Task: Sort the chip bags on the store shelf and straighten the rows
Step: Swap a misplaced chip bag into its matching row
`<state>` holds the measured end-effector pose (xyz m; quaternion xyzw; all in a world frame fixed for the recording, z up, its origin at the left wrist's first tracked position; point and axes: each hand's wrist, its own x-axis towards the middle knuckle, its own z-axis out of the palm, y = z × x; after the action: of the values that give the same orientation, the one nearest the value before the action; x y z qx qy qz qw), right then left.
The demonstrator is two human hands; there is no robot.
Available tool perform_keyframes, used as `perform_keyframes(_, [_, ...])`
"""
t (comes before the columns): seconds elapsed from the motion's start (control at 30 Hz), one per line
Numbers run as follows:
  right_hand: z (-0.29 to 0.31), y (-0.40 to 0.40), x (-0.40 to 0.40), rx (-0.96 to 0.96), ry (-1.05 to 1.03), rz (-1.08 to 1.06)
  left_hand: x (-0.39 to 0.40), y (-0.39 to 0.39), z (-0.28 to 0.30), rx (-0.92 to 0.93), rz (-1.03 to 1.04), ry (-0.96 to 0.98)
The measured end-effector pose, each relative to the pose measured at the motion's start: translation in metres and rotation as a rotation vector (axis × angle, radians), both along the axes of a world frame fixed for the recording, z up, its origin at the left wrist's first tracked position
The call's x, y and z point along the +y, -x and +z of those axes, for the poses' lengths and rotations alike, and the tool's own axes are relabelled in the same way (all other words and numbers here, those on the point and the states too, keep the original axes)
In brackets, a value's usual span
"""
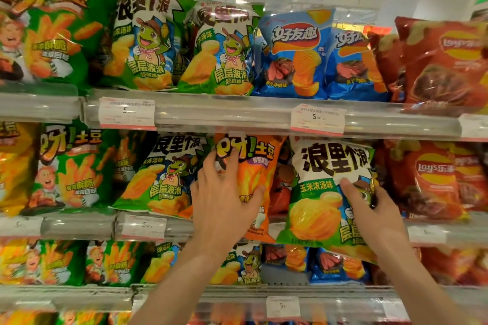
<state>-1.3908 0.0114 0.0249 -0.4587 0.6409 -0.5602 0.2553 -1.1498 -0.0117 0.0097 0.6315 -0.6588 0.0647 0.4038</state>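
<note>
On the middle shelf (79, 225) an orange chip bag (260, 166) stands between green bags. My left hand (224, 200) grips the orange bag, fingers over its top left part and thumb across its front. My right hand (369, 206) pinches a green and white chip bag (324, 192) at its right side; this bag sticks out in front of the shelf edge, tilted. Another green bag of the same kind (161, 179) leans to the left of my left hand.
The top shelf (224, 111) holds green bags (221, 50), blue bags (293, 55) and red bags (443, 66). Red bags (427, 179) fill the middle shelf at right, green and yellow ones at left. The lower shelf (237, 291) carries mixed bags. Price tags (317, 119) line the shelf rails.
</note>
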Motion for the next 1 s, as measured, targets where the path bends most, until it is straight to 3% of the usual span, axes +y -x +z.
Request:
perform_keyframes(0.3, [-0.005,-0.015,-0.002,0.005,0.032,0.056,0.031,-0.031,0.007,-0.073,0.07,0.007])
perform_keyframes(0.7, [-0.01,-0.106,-0.034,0.042,0.11,0.214,0.05,-0.113,0.002,-0.095,0.209,-0.015])
perform_keyframes(1.0, [-0.012,-0.157,-0.071,0.129,0.177,0.091,0.044,-0.15,-0.006,-0.027,0.204,0.021])
